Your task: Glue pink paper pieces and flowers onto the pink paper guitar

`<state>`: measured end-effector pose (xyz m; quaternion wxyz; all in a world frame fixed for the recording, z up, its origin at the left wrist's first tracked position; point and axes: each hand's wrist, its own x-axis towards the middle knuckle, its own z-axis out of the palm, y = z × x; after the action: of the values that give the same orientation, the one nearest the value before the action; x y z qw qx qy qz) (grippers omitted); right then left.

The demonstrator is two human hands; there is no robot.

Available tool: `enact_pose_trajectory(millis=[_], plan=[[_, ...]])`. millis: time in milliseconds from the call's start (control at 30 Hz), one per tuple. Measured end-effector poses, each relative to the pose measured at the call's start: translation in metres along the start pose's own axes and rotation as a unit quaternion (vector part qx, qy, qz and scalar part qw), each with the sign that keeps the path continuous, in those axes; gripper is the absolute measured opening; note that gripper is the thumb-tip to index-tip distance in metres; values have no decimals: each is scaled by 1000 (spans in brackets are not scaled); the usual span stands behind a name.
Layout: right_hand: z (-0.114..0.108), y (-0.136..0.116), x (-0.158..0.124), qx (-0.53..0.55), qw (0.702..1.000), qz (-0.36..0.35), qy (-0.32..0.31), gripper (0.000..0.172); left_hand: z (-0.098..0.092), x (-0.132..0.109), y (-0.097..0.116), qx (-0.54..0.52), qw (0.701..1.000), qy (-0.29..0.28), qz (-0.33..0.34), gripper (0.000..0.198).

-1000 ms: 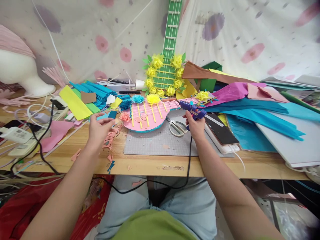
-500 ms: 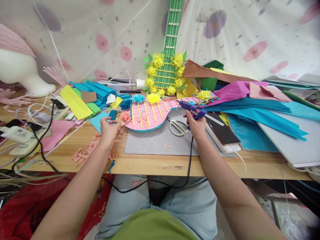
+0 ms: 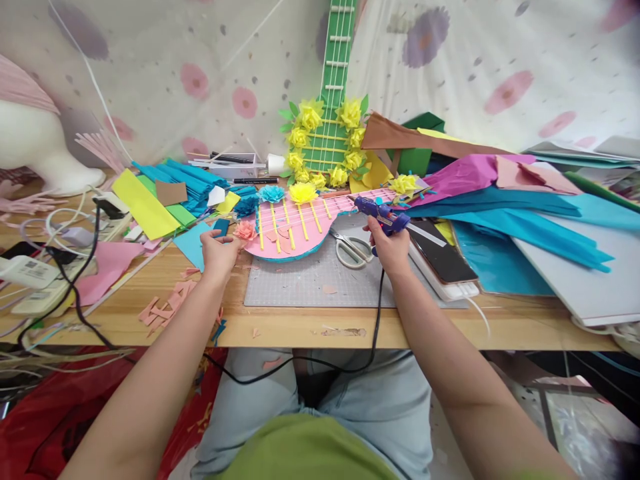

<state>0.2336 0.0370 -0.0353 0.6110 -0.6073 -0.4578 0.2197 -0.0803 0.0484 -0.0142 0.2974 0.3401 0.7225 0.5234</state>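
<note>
Deep-blue plastic forms the glue gun (image 3: pixel 386 217) that our right hand (image 3: pixel 393 250) grips, fingers wrapped around its handle and the nozzle pointing leftward, close to the narrow part of the pink guitar-shaped paper piece (image 3: pixel 301 243). That piece lies across the back of a grey gridded cutting mat (image 3: pixel 300 288) on our pale wooden surface (image 3: pixel 285 333), its curved edge trimmed in blue and its face crossed by yellow strips and thin strings. Our left hand (image 3: pixel 220 253) reaches to its rounded end, thumb and fingers bent close together just beside a coral paper flower (image 3: pixel 245 230); we cannot tell whether they pinch anything. Along the far edge sit a light-blue paper flower (image 3: pixel 272 193) and a ruffled yellow paper flower (image 3: pixel 303 193). Silver scissors with pale looped handles (image 3: pixel 354 252) lie on the mat between our hands, and a black cord (image 3: pixel 379 313) drops below our right hand over the front edge. Coral paper scraps (image 3: pixel 167 305) lie near our left forearm. Behind everything stands a green guitar-shaped piece (image 3: pixel 325 143) ringed with yellow paper blooms, leaning slightly to the right.
</note>
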Motion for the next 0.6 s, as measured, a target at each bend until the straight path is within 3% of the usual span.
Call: enact_pose_trajectory(millis=[400, 600], plan=[[0, -2, -2, -18, 1000, -8, -4, 41, 0, -1, 9, 27, 999, 8, -42, 53], [0, 0, -1, -28, 1000, -10, -6, 41, -3, 12, -11, 20, 999, 6, -32, 50]])
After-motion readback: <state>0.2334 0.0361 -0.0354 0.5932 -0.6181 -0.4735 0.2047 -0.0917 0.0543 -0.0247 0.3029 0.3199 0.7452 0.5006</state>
